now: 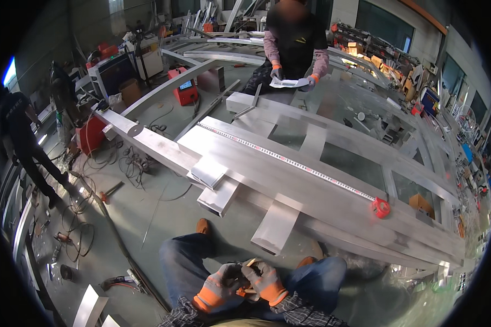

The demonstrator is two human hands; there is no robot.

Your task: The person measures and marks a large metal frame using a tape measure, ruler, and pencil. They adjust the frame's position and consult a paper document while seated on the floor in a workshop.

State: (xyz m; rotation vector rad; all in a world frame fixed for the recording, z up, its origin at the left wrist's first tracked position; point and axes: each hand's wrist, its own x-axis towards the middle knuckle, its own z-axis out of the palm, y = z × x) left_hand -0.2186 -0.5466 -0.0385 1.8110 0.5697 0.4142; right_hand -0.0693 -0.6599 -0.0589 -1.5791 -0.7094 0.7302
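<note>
My left hand (222,284) and my right hand (263,279), both in grey work gloves with orange cuffs, are close together above my lap. Their fingers are curled in. Between them pokes the pale tip of a thin stick-like piece (251,262), mostly hidden by the gloves. Below the fingers shows a small orange object (241,292), its kind unclear. In front of me lies a wide aluminium beam (289,177). A tape measure (381,207) with a red case rests on it, its blade (289,159) drawn out along the top face.
Short aluminium tube ends (275,226) jut toward my knees from under the beam. Across the frame a co-worker (294,49) in gloves holds a white sheet-like piece (288,83). Cables (136,169) and a red machine (184,87) occupy the floor. Another person (30,141) stands far left.
</note>
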